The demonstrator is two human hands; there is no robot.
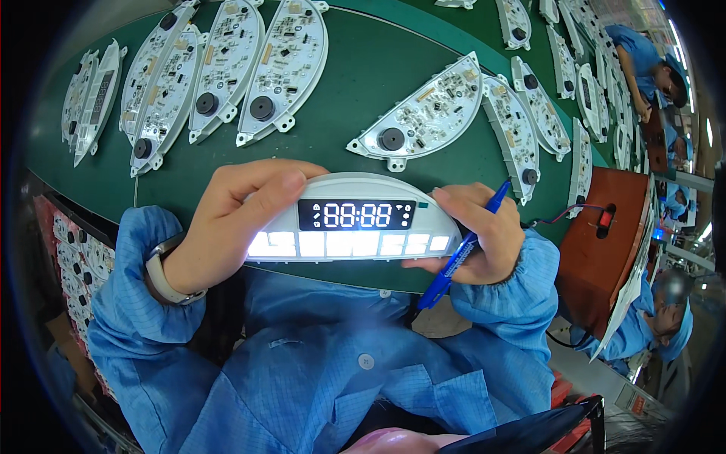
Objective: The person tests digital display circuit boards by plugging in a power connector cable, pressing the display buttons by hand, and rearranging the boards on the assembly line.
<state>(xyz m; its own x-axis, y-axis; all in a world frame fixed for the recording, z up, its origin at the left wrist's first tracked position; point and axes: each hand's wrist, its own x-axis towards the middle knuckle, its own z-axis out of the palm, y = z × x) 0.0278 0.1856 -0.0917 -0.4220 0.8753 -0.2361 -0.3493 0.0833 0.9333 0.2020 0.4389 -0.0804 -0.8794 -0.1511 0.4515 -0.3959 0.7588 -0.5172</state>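
Left hand (246,208) and right hand (488,233) pinch a panel (354,218), probably light, stiff and fragile, between them; grip its ends.

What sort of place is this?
Probably an electronics factory: many similar circuit boards sit on a green table, other people in blue are nearby, and a display panel glows up close.

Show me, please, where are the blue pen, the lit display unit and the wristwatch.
Blue pen (451,267): head view, on its lower section.
Lit display unit (355,216): head view, on its dark digit window.
Wristwatch (157,275): head view, on its pale strap.
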